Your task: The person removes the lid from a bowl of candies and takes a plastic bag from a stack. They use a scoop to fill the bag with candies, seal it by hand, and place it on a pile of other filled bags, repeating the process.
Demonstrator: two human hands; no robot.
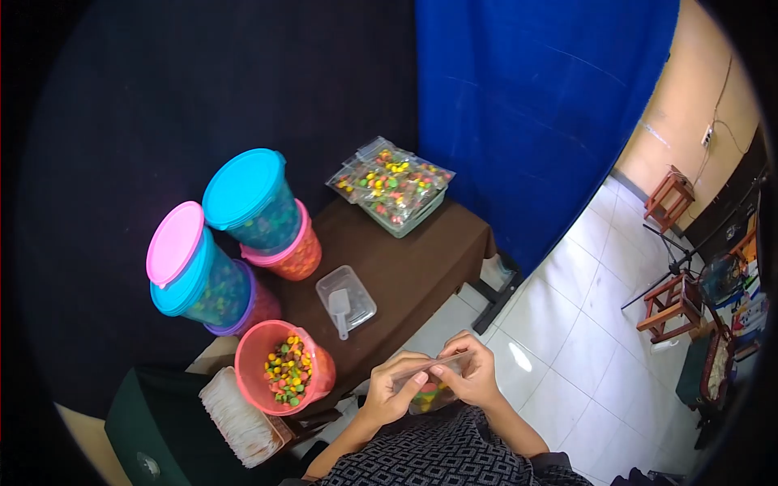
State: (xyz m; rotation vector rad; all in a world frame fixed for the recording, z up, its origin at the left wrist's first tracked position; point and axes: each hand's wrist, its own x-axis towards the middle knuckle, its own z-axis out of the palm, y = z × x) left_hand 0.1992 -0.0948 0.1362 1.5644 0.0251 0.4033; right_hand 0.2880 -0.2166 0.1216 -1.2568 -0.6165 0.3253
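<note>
Above lap, small candy bag (432, 387) pinched between left hand (395, 389) and right hand (472, 374); grip apparently along top edge.

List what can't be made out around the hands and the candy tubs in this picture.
Head view:
- Small clear bag: its seal, covered by the left hand and right hand.
- Stacked lidded tubs: lower ones partly hidden behind the upper.
- Open pink tub: candy type, too small.
- White stack: blurred, unidentifiable.

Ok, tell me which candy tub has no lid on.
The pink tub nearest the hands, beside the stack of bags: its candies show uncovered. The stacked tubs behind it all carry lids.
</note>
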